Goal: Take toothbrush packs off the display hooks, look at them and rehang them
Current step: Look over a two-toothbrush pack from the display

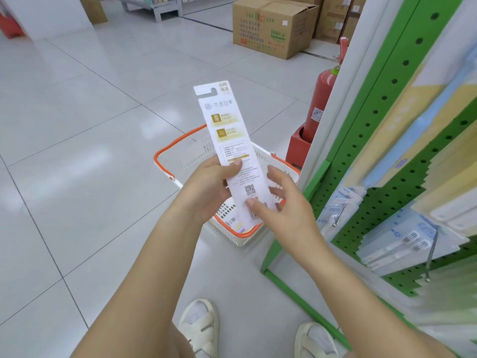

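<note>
The long white toothbrush pack [233, 156] looks like smooth printed card. The pale floor tiles [77, 125] are shiny (light bounces off them). The white basket with orange rim [165, 153] is plastic. The big brown box [271, 24] is dull cardboard. The green holed display board [387, 112] looks like painted metal.

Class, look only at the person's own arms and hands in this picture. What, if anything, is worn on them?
Both forearms are bare as far as the frame shows: no sleeves, cuffs or gloves appear. The left hand and right hand carry no visible rings, and neither wrist shows a watch or bracelet. The nails look short and unpainted. Whether a sleeve begins higher up cannot be told, since the upper arms are out of view.
</note>
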`<move>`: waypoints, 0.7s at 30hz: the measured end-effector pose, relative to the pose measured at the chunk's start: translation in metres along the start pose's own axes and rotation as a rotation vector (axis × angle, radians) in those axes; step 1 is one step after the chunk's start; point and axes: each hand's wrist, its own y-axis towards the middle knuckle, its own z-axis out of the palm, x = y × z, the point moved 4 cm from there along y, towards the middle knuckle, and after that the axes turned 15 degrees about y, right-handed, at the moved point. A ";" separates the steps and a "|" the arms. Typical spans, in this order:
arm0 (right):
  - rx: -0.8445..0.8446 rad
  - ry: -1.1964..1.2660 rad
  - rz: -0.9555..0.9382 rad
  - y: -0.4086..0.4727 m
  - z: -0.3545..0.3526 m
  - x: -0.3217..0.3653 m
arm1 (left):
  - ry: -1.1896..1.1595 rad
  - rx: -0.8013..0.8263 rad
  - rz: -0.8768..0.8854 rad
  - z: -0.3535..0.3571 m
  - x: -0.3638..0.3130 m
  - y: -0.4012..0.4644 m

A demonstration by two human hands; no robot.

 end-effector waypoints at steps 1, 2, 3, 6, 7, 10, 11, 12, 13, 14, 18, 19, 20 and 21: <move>-0.004 0.080 0.052 0.002 -0.002 -0.002 | -0.008 0.020 -0.001 0.000 0.000 0.000; 0.005 0.151 0.106 0.004 -0.004 -0.003 | -0.004 0.031 0.002 0.001 0.000 0.000; 0.023 0.207 0.147 0.005 -0.005 -0.004 | 0.016 0.031 0.008 0.002 0.000 0.000; 0.084 0.261 0.164 0.006 -0.006 -0.004 | 0.121 0.000 0.041 0.003 -0.001 -0.001; 0.098 0.264 0.167 0.006 -0.005 -0.004 | 0.148 -0.016 0.052 0.003 -0.002 -0.002; 0.143 0.266 0.217 0.006 -0.007 -0.007 | 0.168 -0.158 0.093 -0.003 -0.006 -0.001; 0.159 0.245 0.229 0.006 -0.008 -0.009 | 0.170 -0.239 0.109 -0.007 -0.007 -0.001; 0.177 0.210 0.229 0.006 -0.008 -0.010 | 0.174 -0.315 0.122 -0.011 -0.008 0.000; 0.192 0.165 0.221 0.005 -0.009 -0.011 | 0.175 -0.375 0.135 -0.015 -0.010 -0.001; 0.205 0.122 0.210 0.005 -0.008 -0.012 | 0.175 -0.417 0.145 -0.019 -0.011 -0.001; 0.221 0.018 0.198 0.004 -0.007 -0.015 | 0.209 -0.469 0.180 -0.025 -0.017 -0.004; 0.222 0.003 0.200 0.004 -0.008 -0.016 | 0.226 -0.467 0.188 -0.024 -0.017 -0.005; 0.225 -0.005 0.201 0.004 -0.008 -0.017 | 0.243 -0.467 0.196 -0.024 -0.018 -0.005; 0.229 -0.009 0.202 0.004 -0.008 -0.017 | 0.253 -0.469 0.204 -0.023 -0.018 -0.005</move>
